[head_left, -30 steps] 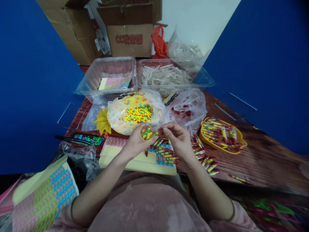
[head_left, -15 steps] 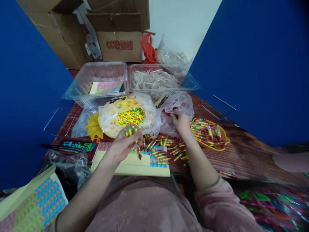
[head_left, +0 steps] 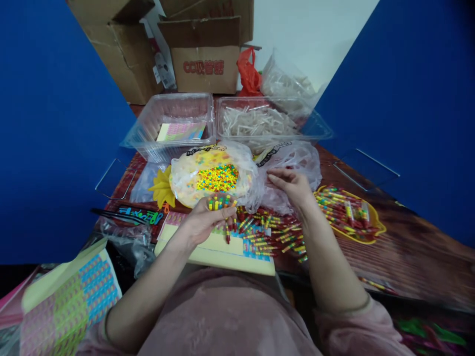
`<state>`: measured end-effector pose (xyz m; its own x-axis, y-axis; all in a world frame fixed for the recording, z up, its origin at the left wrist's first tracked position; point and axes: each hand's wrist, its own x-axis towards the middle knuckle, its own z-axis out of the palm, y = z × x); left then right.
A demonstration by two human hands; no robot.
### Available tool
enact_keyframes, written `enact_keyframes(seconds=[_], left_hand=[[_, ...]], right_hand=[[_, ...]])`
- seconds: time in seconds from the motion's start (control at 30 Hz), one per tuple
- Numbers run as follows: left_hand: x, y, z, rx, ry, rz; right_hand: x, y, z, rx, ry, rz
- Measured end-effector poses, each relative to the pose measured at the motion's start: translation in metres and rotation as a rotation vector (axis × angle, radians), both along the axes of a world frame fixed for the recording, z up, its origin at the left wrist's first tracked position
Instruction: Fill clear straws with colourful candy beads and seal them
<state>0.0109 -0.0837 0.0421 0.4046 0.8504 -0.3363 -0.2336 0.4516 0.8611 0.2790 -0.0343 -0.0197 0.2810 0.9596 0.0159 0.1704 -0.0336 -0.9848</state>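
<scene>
The left hand (head_left: 206, 220) is curled round a bunch of filled tubes (head_left: 221, 201); thumb and palm hide much of them, so their number is unclear. At its two o'clock, the right hand (head_left: 297, 189) has thumb and forefinger nearly together by a clear bag (head_left: 306, 157); I cannot tell whether they pinch anything. Loose tubes (head_left: 260, 238), at the right hand's seven o'clock, disappear behind the forearm (head_left: 328, 257). At the frame's five o'clock, a heap (head_left: 445, 334) is blurred and cut off.

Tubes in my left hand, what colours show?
The tubes show yellow, green and dark red; head view.
</scene>
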Motion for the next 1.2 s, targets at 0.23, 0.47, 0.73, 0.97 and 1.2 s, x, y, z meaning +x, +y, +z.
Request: enact_keyframes(seconds=[0.23, 0.47, 0.73, 0.97, 1.2], left_hand=[[0.007, 0.000, -0.001, 0.033, -0.012, -0.085], [0.004, -0.004, -0.003, 0.068, -0.001, -0.051], [0.004, -0.005, 0.004, 0.132, 0.092, -0.044], [0.010, -0.004, 0.002, 0.135, 0.083, -0.056], [0.007, 0.003, -0.002, 0.134, 0.039, -0.064]], right_hand=[[-0.080, -0.062, 0.039, 0.079, 0.430, 0.254], [-0.075, -0.059, 0.046, 0.211, 0.208, 0.382], [-0.072, -0.062, 0.049, 0.247, 0.088, 0.468], [-0.077, -0.071, 0.043, 0.210, 0.145, 0.373], [-0.020, -0.085, 0.026, 0.009, 0.221, 0.131]])
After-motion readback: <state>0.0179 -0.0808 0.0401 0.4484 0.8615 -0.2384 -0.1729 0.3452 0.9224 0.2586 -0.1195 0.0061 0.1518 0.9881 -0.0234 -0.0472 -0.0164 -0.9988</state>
